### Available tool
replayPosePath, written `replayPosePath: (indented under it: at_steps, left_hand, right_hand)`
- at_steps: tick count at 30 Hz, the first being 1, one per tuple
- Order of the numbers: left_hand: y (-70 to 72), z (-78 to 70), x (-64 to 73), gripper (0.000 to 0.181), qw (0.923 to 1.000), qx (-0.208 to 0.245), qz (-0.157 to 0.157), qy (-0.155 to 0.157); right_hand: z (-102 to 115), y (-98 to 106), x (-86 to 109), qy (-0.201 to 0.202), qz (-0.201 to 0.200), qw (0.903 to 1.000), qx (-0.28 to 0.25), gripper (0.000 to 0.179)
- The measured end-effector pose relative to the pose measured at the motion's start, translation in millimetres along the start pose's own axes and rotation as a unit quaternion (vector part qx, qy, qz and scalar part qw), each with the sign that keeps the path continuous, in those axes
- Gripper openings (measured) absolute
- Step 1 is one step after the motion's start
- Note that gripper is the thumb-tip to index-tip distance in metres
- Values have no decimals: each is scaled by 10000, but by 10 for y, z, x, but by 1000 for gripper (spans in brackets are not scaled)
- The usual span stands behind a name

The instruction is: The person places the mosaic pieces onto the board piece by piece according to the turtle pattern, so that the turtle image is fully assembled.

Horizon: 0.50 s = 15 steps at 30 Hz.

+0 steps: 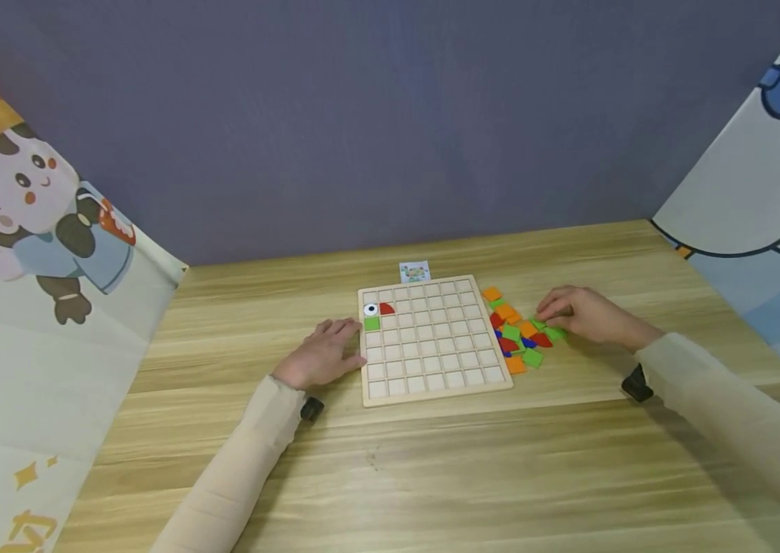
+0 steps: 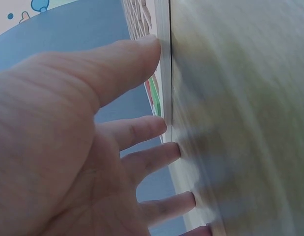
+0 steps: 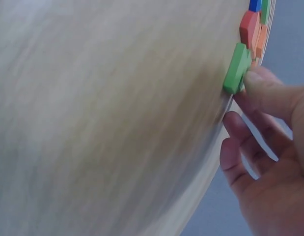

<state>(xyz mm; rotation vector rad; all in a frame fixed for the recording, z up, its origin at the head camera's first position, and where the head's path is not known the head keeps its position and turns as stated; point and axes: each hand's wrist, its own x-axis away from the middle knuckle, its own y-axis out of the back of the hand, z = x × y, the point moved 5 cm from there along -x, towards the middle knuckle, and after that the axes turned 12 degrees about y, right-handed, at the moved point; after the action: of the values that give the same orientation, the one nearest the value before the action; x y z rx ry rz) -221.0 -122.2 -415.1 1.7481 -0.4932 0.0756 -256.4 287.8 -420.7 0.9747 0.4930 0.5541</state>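
Observation:
A square wooden grid board (image 1: pixel 431 339) lies on the table between both hands. My left hand (image 1: pixel 321 355) rests at the board's left side, thumb and fingers spread against its edge (image 2: pixel 165 64). A white tile with an eye (image 1: pixel 371 309), a red quarter-round tile (image 1: pixel 386 309) and a green square tile (image 1: pixel 371 323) sit in cells at its upper left. My right hand (image 1: pixel 580 313) is at the far right of a tile pile, thumb and index finger pinching at a green tile (image 3: pixel 236 69). The thumb partly hides what lies between those fingertips.
Orange, red, green and blue tiles (image 1: pixel 511 333) lie heaped along the board's right edge. Behind the board lies a small printed card (image 1: pixel 414 272). A dark partition (image 1: pixel 390 130) rises at the table's back, with cartoon-printed walls (image 1: pixel 120 322) at both sides.

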Motion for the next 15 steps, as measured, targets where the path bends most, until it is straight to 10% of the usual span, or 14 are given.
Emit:
replayPosePath:
  at_steps: [15]
  left_hand:
    - [-7, 21, -11, 68, 10000, 30, 15, 74]
  right_hand:
    - [-2, 11, -88, -366, 78, 9990, 261, 25]
